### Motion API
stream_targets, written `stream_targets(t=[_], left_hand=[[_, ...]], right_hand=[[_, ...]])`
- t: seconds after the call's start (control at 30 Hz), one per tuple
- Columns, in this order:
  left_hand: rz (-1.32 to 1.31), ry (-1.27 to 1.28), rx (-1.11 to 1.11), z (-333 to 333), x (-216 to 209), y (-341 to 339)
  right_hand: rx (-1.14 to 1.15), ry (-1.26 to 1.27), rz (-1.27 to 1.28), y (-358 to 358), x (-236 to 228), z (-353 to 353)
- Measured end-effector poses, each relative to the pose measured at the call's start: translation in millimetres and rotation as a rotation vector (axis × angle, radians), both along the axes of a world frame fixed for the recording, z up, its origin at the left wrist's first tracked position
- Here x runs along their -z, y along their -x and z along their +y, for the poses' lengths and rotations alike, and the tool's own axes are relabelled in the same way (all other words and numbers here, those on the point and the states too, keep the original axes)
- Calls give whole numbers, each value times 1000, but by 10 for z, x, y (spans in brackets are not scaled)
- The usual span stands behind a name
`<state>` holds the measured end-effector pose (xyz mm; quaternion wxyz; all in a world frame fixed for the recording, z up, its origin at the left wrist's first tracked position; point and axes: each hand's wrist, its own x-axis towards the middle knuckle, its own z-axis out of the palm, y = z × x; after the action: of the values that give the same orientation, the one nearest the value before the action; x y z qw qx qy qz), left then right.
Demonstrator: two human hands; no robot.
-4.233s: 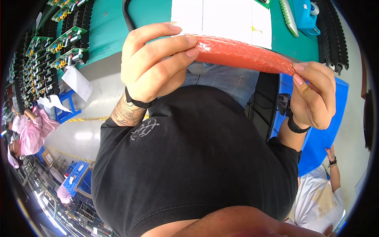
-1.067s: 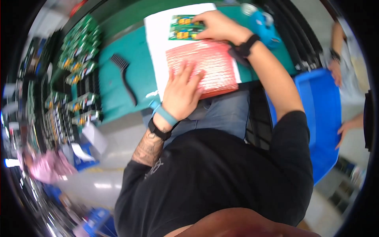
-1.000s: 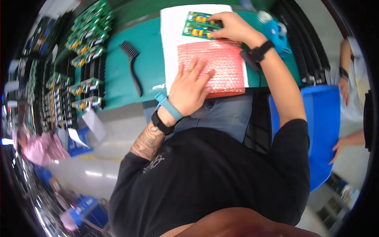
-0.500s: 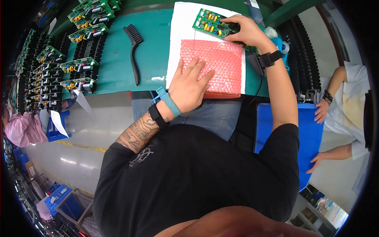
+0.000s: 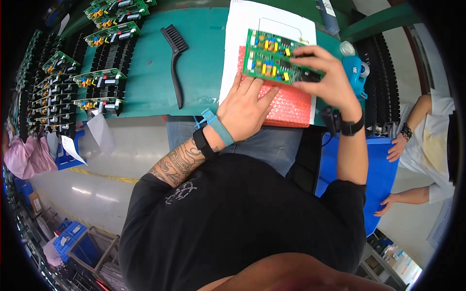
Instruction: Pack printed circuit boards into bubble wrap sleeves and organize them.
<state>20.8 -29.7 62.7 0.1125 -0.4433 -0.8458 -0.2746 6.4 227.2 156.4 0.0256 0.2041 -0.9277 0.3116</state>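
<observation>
A green circuit board (image 5: 268, 57) with yellow, black and white parts is gripped at its right end by my right hand (image 5: 327, 77). It hangs over a pink bubble-wrap bag (image 5: 289, 107) that lies on white paper (image 5: 232, 53). My left hand (image 5: 243, 107) rests flat on the bag's left side, fingers stretched out, their tips close to the board's lower edge. Whether those fingertips touch the board I cannot tell. On my left wrist are a teal strap (image 5: 219, 129) and a black band. A black brush (image 5: 175, 63) lies left of the paper.
Racks of upright circuit boards (image 5: 102, 80) stand at the left. A blue tape dispenser (image 5: 353, 72) and black racks (image 5: 386, 82) are at the right. Beyond my right arm, another person's hands (image 5: 398, 148) hold a blue bin (image 5: 371, 169). A green metal bar (image 5: 378, 22) crosses the far right.
My right hand has brought the circuit board nearer, from the far end of the paper to above the bubble-wrap bag. My left hand stays flat on the bag.
</observation>
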Motion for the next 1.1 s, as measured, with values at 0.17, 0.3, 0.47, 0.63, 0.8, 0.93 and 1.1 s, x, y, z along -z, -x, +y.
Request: stream_targets(t=[0.17, 0.3, 0.47, 0.63, 0.8, 0.93, 1.1], left_hand=[[-9, -72, 19, -17, 88, -27], [25, -57, 2, -103, 148, -91], [71, -85, -87, -226, 165, -237], [42, -204, -108, -254, 240, -259], [28, -258, -112, -312, 322, -297], [38, -261, -133, -323, 338, -313], [36, -253, -147, -331, 320, -306]], right_hand=[[49, 142, -131, -200, 118, -47], [30, 145, -161, -190, 160, -57], [-33, 150, -141, -218, 189, -102], [-38, 130, -99, -211, 265, -148], [-7, 113, -106, -254, 343, -164], [7, 98, -77, -275, 399, -149], [-4, 89, -53, -264, 434, -140]])
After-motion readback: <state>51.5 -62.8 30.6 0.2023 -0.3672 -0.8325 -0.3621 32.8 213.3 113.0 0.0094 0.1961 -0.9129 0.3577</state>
